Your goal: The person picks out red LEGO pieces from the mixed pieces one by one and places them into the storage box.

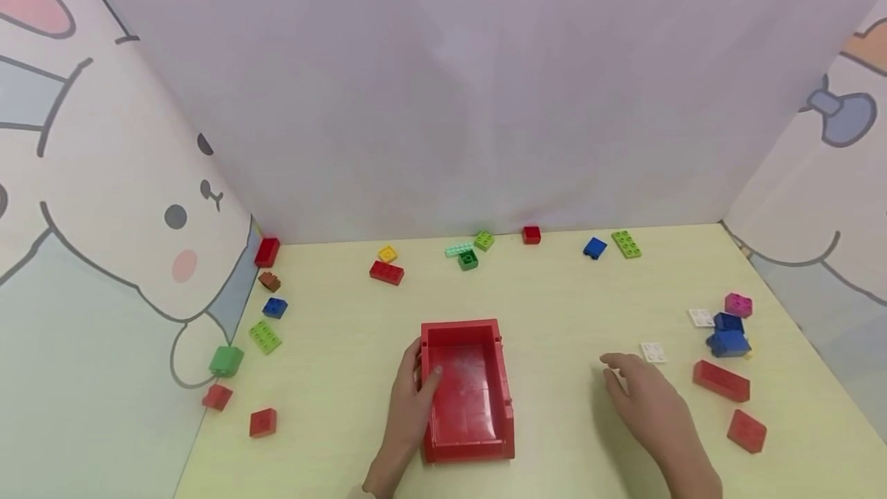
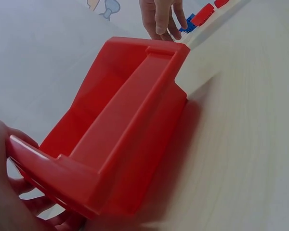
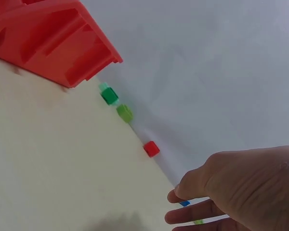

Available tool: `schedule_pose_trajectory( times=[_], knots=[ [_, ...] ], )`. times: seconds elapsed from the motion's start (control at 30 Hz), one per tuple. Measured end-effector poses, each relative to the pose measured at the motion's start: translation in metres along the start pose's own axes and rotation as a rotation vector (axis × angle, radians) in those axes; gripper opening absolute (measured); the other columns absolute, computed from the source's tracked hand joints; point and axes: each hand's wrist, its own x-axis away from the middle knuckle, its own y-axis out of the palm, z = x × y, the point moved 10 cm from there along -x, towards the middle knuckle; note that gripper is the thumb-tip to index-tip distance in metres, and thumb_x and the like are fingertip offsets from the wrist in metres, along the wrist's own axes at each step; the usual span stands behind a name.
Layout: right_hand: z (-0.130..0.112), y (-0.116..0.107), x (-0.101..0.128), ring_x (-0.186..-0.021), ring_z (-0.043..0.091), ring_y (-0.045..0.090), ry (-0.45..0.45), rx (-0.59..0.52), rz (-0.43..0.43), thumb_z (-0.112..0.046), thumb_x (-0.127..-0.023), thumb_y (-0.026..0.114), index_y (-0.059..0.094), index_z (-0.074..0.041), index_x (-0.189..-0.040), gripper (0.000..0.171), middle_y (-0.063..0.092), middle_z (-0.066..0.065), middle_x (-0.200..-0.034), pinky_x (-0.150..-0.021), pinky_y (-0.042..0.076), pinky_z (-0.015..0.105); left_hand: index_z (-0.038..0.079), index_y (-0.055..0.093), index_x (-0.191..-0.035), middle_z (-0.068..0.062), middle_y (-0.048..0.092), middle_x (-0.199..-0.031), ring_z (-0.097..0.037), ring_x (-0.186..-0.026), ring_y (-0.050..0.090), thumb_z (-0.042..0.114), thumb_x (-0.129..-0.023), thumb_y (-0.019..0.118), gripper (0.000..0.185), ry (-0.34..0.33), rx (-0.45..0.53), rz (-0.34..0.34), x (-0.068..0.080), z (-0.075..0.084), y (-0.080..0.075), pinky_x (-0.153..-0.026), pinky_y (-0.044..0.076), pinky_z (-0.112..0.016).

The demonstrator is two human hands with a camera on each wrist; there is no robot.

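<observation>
The left hand (image 1: 409, 399) has its grip on the left wall of a red bin (image 1: 468, 390), thumb hooked over the rim into the inside and the other fingers along the outer face; the left wrist view shows the same hold, with fingertips under the near corner. The bin sits at the near middle of the pale yellow worktop (image 1: 554, 299), open side up, and as far as the head view shows it holds no bricks: only its scuffed red floor is visible.

The right hand (image 1: 647, 399) is right of the bin, fingers relaxed and spread, palm down just above or on the worktop, gripping nothing. Its fingertips are near a small white plate (image 1: 653, 352); whether they touch it cannot be told.

Judging by this, the gathering of bricks has hardly begun. Everything is scattered outside the bin. On the right lie a second white plate (image 1: 701, 317), a pink brick (image 1: 738, 304), stacked blue bricks (image 1: 728, 336), a long red brick (image 1: 721, 380) and a red square brick (image 1: 746, 430). Along the far edge lie a lime plate (image 1: 626, 244), a blue brick (image 1: 594, 248), a small red brick (image 1: 531, 235), a green cluster (image 1: 471, 251), a yellow brick (image 1: 387, 254) and a red brick (image 1: 386, 272). Down the left edge lie more red, brown, blue and green pieces (image 1: 266, 336).
</observation>
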Motion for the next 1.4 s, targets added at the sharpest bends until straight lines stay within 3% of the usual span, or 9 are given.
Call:
schedule_pose_trajectory(
  times=[0.3, 0.5, 0.77, 1.07, 1.4],
  knots=[
    [0.022, -0.011, 0.005, -0.108, 0.046, 0.068, 0.026, 0.054, 0.014, -0.016, -0.101, 0.062, 0.067, 0.000, -0.131, 0.034, 0.070, 0.028, -0.123, -0.088, 0.057, 0.063, 0.024, 0.037, -0.159, 0.000, 0.047, -0.159, -0.030, -0.147, 0.048, 0.021, -0.100, 0.068, 0.067, 0.009, 0.001, 0.007, 0.000, -0.001, 0.000, -0.112, 0.053, -0.049],
    [0.047, -0.014, 0.007, -0.118, 0.051, 0.063, 0.111, 0.071, -0.037, -0.019, -0.101, 0.063, 0.063, 0.001, -0.135, 0.039, 0.063, 0.033, -0.135, -0.091, 0.056, 0.066, 0.023, 0.037, -0.159, 0.000, 0.047, -0.160, -0.031, -0.147, 0.047, 0.022, -0.101, 0.068, 0.067, 0.012, -0.012, 0.012, 0.000, -0.004, -0.001, -0.112, 0.052, -0.050],
    [0.065, -0.016, 0.008, -0.114, 0.050, 0.063, 0.182, 0.085, -0.088, -0.022, -0.101, 0.065, 0.061, 0.002, -0.137, 0.044, 0.062, 0.034, -0.133, -0.087, 0.058, 0.063, 0.023, 0.036, -0.160, 0.000, 0.047, -0.159, -0.030, -0.147, 0.047, 0.020, -0.100, 0.068, 0.067, 0.013, -0.006, 0.008, 0.000, -0.003, 0.000, -0.112, 0.052, -0.049],
    [0.079, -0.025, 0.013, -0.104, 0.049, 0.065, 0.196, 0.154, -0.031, -0.020, -0.098, 0.067, 0.061, 0.005, -0.133, 0.044, 0.064, 0.033, -0.125, -0.079, 0.059, 0.061, 0.023, 0.037, -0.159, -0.001, 0.048, -0.159, -0.031, -0.147, 0.048, 0.019, -0.099, 0.070, 0.068, 0.015, -0.009, 0.016, -0.001, -0.003, -0.001, -0.111, 0.052, -0.050],
    [0.097, -0.031, 0.021, -0.108, 0.055, 0.059, 0.240, 0.209, -0.007, -0.017, -0.097, 0.065, 0.062, 0.008, -0.129, 0.040, 0.061, 0.036, -0.127, -0.084, 0.053, 0.071, 0.023, 0.037, -0.160, -0.001, 0.047, -0.159, -0.031, -0.147, 0.048, 0.019, -0.099, 0.070, 0.070, 0.015, -0.005, 0.016, -0.001, -0.004, 0.000, -0.111, 0.053, -0.050]
  ],
)
